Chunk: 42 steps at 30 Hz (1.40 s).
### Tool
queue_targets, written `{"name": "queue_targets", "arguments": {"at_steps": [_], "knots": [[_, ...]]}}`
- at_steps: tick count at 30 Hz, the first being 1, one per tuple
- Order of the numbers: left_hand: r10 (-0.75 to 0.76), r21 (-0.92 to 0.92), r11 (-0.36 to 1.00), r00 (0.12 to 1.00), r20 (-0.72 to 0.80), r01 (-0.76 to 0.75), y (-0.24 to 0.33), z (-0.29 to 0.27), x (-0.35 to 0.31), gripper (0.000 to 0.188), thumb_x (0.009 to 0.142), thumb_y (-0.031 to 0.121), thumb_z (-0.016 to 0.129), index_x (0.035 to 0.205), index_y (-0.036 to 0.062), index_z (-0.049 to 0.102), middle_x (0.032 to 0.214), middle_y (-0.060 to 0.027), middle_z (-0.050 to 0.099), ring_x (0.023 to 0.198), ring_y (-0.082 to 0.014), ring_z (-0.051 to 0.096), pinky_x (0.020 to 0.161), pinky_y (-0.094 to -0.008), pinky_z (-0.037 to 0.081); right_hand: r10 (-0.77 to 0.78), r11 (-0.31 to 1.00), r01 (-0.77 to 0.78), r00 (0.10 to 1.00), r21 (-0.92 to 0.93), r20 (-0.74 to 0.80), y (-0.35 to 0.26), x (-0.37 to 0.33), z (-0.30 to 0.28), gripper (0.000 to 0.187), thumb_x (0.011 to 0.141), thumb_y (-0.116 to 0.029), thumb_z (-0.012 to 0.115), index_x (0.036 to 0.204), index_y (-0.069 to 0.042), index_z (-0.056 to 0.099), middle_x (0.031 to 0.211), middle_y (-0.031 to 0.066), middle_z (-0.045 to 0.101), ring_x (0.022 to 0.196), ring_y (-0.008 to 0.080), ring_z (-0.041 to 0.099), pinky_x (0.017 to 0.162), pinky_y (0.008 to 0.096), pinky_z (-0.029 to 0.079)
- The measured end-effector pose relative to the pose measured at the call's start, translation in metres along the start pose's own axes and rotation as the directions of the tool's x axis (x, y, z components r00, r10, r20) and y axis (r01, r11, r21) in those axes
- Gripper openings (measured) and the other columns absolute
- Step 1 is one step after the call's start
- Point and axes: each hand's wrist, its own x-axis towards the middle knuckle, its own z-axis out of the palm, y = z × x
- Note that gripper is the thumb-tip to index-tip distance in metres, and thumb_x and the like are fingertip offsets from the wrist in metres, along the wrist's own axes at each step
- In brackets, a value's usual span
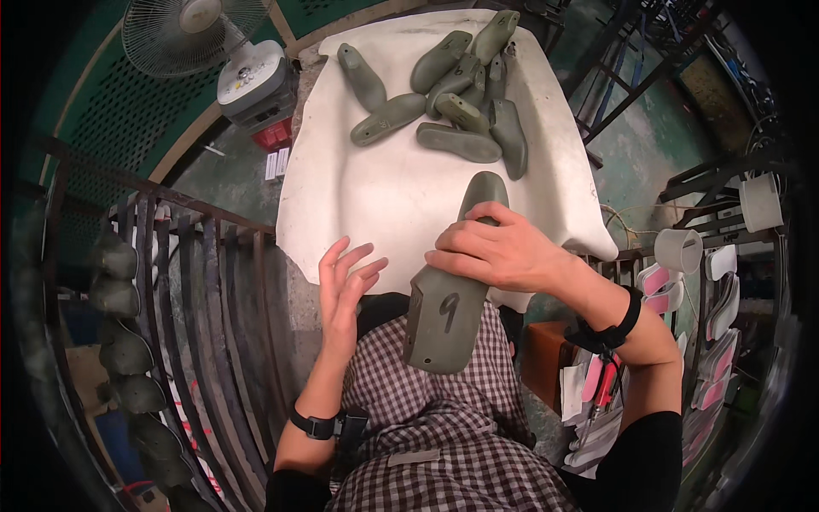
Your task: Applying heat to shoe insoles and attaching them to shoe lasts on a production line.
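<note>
A dark green shoe last (pixel 445 328) is held upright in front of my lap, its wide end down with a dark handwritten mark and a small hole. My right hand (pixel 495 247) is wrapped over its middle, and the toe points away from me above the fingers. Left of it, my left hand (pixel 345 286) is raised with fingers apart, touching nothing. Beyond both hands lies a white covered trough-like surface (pixel 392 200) with raised sides. At its far end several green lasts (pixel 461 141) lie in a loose heap.
A dark metal rack (pixel 196 299) holding rounded greenish lasts (pixel 136 392) stands on my left. On my right, another rack carries pink and white insole-shaped pieces (pixel 717 367) and a white ring (pixel 680 251). A fan (pixel 196 26) and a grey box (pixel 252 81) are at the far left.
</note>
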Motion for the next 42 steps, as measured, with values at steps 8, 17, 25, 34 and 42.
{"name": "queue_targets", "arguments": {"at_steps": [8,17,25,34,42], "knots": [[0.065,0.368,0.929,0.996,-0.069,-0.035,-0.034,-0.008,-0.069,0.068,0.097,0.031,0.062,0.15,0.0041,0.029,0.144,-0.0258,0.042,0.13,-0.036,0.049,0.106,-0.047,0.041,0.263,0.962,-0.244,0.949,-0.123,0.172,0.012,-0.019,0.013,0.061,0.063,-0.014,0.081,0.118,-0.014,0.055,0.096,0.0014,0.056,0.094,0.0191,0.062,0.088,0.0409,0.039],[0.022,0.908,0.402,0.993,0.118,-0.117,-0.068,0.009,-0.049,0.071,0.087,0.033,0.069,0.148,0.0105,0.039,0.135,-0.0141,0.05,0.128,-0.0327,0.046,0.114,-0.0513,0.027,0.531,0.845,-0.534,0.833,-0.029,0.154,0.149,0.081,0.192,0.08,0.068,-0.014,0.082,0.14,-0.016,0.048,0.125,0.0108,0.053,0.118,0.0299,0.054,0.091,0.0438,0.049],[0.054,0.9,0.436,0.998,-0.022,-0.004,-0.075,-0.027,0.008,0.068,0.081,0.028,0.073,0.14,0.009,0.047,0.146,-0.0163,0.041,0.145,-0.0435,0.023,0.115,-0.0671,0.006,0.917,0.352,-0.85,0.398,0.391,0.04,0.248,0.24,0.325,0.081,0.078,-0.027,0.076,0.147,-0.012,0.036,0.135,0.0129,0.048,0.129,0.0315,0.046,0.105,0.0452,0.043],[0.032,0.952,0.162,0.963,-0.267,0.259,-0.125,-0.128,0.097,0.099,0.072,0.037,0.078,0.154,0.0092,0.029,0.162,-0.0222,0.013,0.151,-0.0447,0.004,0.117,-0.0637,0.005,0.98,0.022,-0.962,0.074,0.273,0.184,0.348,0.26,0.349,0.111,0.06,-0.06,0.087,0.144,-0.006,0.038,0.139,0.0224,0.044,0.134,0.038,0.041,0.11,0.0444,0.036],[0.142,0.953,0.158,0.949,-0.28,0.258,-0.127,-0.138,0.091,0.094,0.073,0.036,0.078,0.152,0.0114,0.034,0.162,-0.0189,0.018,0.15,-0.0434,0.011,0.118,-0.0611,0.01,0.743,0.597,-0.781,0.449,0.186,-0.497,0.27,0.119,0.286,0.054,0.077,-0.025,0.075,0.127,-0.012,0.058,0.12,0.0108,0.055,0.114,0.0321,0.051,0.094,0.0439,0.04]]}}
